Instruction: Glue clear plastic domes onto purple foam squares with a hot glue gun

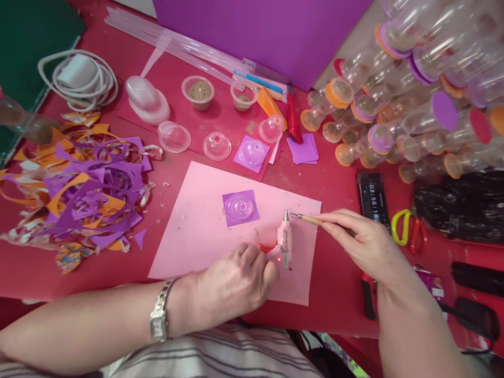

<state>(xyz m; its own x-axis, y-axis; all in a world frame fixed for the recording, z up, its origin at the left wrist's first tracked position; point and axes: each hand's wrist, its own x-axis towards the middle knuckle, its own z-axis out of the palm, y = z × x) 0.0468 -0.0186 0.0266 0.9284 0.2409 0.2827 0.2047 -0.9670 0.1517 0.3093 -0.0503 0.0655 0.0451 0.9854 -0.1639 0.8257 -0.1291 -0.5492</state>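
Note:
A pink glue gun (285, 236) lies on the pink sheet (197, 226), its metal nozzle pointing away from me and a small red light glowing near its handle. My left hand (240, 278) is closed around the gun's handle, with a wristwatch on that wrist. Between the fingers of my right hand (354, 233) is a thin wooden-handled tool (311, 219); its metal tip is just right of the nozzle. Left of the gun, a clear plastic dome (239, 207) sits on a purple paper square (252, 216).
Purple and orange scraps (94, 184) are heaped at left. Clear lids (217, 146), cups of brown material (199, 93) and a red cutter (293, 113) lie behind the sheet. Clear bottle shapes (429, 115) are stacked at right, near a phone (372, 197) and scissors (401, 227).

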